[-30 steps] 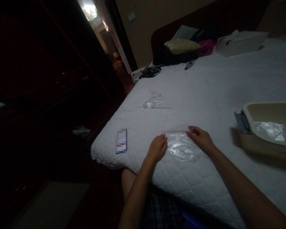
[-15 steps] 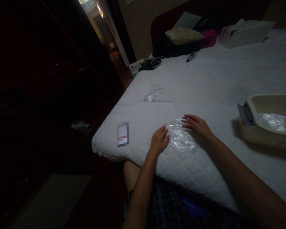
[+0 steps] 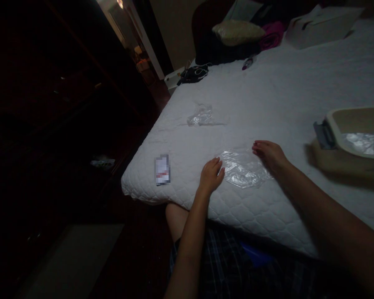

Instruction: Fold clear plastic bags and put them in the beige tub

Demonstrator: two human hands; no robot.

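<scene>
A clear plastic bag [image 3: 244,170] lies spread and crinkled on the white quilted bed cover near the front edge. My left hand [image 3: 211,174] rests at the bag's left edge, fingers stretched and thumb apart. Over its right side is my right hand [image 3: 270,154], with fingers extended and close together; nothing shows in its grasp. Whether the right fingertips touch the plastic is hard to tell. Farther back on the cover lies a second clear plastic bag [image 3: 201,116], crumpled.
A beige bin [image 3: 328,160] with a grey handle stands at the right, clear plastic [image 3: 361,142] inside. A blurred-out phone-like object [image 3: 162,170] lies near the left corner. Toward the headboard are a white box [image 3: 321,31], a pillow-like bundle [image 3: 238,32] and dark cloth with cords [image 3: 193,74].
My right hand has moved rightward across the plastic bag, its spread fingers drawing together. My left hand stays by the left edge. The view has tilted slightly downward.
</scene>
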